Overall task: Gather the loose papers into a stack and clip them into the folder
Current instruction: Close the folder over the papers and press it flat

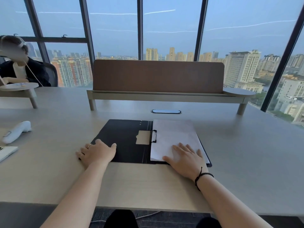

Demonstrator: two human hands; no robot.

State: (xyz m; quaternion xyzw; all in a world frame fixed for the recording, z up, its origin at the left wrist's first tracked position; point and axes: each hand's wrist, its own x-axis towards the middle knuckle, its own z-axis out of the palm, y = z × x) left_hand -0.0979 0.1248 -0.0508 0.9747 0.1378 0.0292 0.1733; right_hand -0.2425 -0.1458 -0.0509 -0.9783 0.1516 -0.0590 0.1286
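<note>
Near the counter's [246, 145] front edge, the open folder [125, 137] holds clipped papers [174, 137]. The left hand [97, 153] and right hand [185, 157] press flat, each grip wide, holding nothing.

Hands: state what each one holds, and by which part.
Nothing is gripped. The left hand rests flat on the folder cover's near-left corner; the right hand presses the papers near edge.

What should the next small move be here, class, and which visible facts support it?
Probably the left hand should fold the folder's empty left cover over. The papers already lie stacked on the right half with the black clip at their left edge, and the right hand rests flat on them, while the left hand sits at the cover's outer corner. Whether the clip is fully shut cannot be told.
</note>
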